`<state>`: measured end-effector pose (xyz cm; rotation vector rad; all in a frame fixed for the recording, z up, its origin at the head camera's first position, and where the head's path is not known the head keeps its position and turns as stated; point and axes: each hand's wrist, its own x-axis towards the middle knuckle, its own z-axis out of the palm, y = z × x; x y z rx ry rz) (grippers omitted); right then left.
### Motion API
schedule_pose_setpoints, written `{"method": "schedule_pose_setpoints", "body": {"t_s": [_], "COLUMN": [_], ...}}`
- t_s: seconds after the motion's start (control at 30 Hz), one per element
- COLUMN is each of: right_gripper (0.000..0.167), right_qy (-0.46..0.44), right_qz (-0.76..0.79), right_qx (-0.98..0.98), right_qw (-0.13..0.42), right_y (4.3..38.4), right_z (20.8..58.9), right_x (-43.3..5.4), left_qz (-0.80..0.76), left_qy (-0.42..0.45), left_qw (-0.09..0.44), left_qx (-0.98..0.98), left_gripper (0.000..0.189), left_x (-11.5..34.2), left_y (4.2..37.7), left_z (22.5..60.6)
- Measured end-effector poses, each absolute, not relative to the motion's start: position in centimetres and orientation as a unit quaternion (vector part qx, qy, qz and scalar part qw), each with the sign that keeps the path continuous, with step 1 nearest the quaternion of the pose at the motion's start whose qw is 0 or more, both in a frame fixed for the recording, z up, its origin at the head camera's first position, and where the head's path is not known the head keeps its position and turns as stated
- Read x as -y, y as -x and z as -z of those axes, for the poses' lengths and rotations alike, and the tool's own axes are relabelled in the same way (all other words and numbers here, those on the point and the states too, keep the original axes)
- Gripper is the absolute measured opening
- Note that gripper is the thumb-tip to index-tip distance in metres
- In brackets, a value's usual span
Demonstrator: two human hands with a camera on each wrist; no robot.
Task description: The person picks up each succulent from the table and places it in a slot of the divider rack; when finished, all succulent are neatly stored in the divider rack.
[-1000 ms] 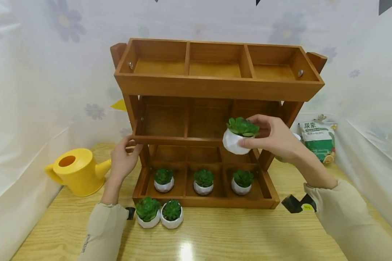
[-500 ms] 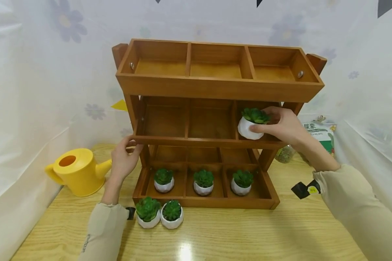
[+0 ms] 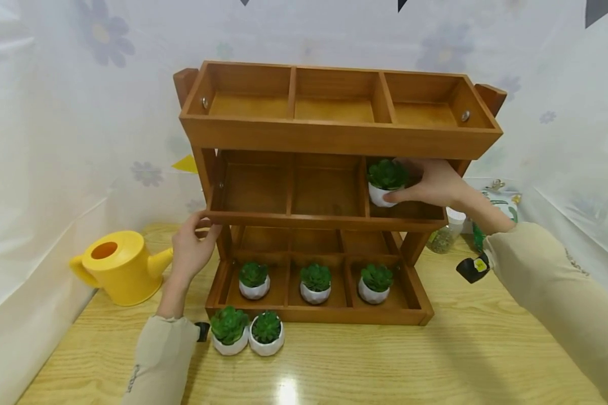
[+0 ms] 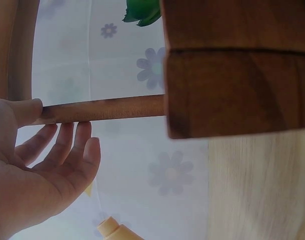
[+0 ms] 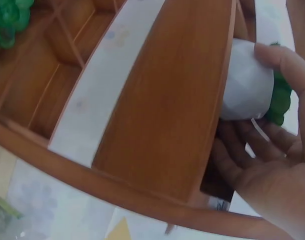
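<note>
My right hand point(image 3: 433, 183) holds a potted succulent point(image 3: 387, 175) in a white faceted pot, inside the right compartment of the middle tier of a brown wooden three-tier shelf point(image 3: 334, 139). In the right wrist view the thumb and fingers lie round the white pot point(image 5: 247, 80), partly behind the tier's front board. My left hand point(image 3: 195, 244) grips the left end of the middle tier. The left wrist view has its thumb on top of the wooden edge point(image 4: 107, 107) and fingers beneath. Three potted succulents stand in the bottom tier, one per compartment, including the middle one point(image 3: 316, 283).
Two more potted succulents, a larger point(image 3: 229, 332) and a smaller point(image 3: 266, 333), stand on the table before the shelf's left front. A yellow watering can point(image 3: 124, 267) is at left. Behind the right arm are a clear jar point(image 3: 446, 233) and a green-white bag point(image 3: 504, 205).
My right hand has carried the potted succulent from in front of the shelf rightward, then back into the middle tier's right compartment. The left hand has stayed on the shelf's left end.
</note>
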<state>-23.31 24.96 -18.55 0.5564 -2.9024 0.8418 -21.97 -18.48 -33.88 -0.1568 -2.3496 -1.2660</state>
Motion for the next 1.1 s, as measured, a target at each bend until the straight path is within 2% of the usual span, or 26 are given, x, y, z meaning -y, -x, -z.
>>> {"method": "schedule_pose_setpoints", "body": {"t_s": [0.17, 0.37, 0.53, 0.7, 0.87, 1.1], "right_gripper": [0.092, 0.080, 0.073, 0.074, 0.080, 0.074], "right_qy": [-0.194, -0.214, -0.256, -0.271, -0.257, -0.243], "right_qz": [-0.245, -0.241, -0.226, -0.229, -0.228, -0.209], "right_qx": [0.950, 0.946, 0.940, 0.935, 0.939, 0.946], "right_qw": [0.016, -0.003, 0.003, 0.007, -0.017, -0.038], "right_y": [24.2, 24.4, 24.5, 24.3, 23.7, 21.7], "right_z": [18.2, 18.2, 18.2, 18.2, 17.8, 17.4], "right_x": [-25.1, -25.4, -25.5, -25.4, -25.6, -26.3], "left_qz": [0.461, 0.459, 0.460, 0.462, 0.460, 0.463], "left_qy": [0.058, 0.056, 0.058, 0.061, 0.061, 0.057], "left_qw": [0.229, 0.224, 0.228, 0.231, 0.230, 0.225], "left_qx": [0.855, 0.858, 0.856, 0.854, 0.855, 0.855], "left_gripper": [0.037, 0.038, 0.038, 0.037, 0.037, 0.038], "left_x": [18.4, 18.3, 18.4, 18.5, 18.5, 18.6], "left_y": [21.9, 21.9, 22.0, 22.0, 22.0, 21.9], "left_z": [33.9, 33.9, 33.9, 34.1, 34.2, 34.0]}}
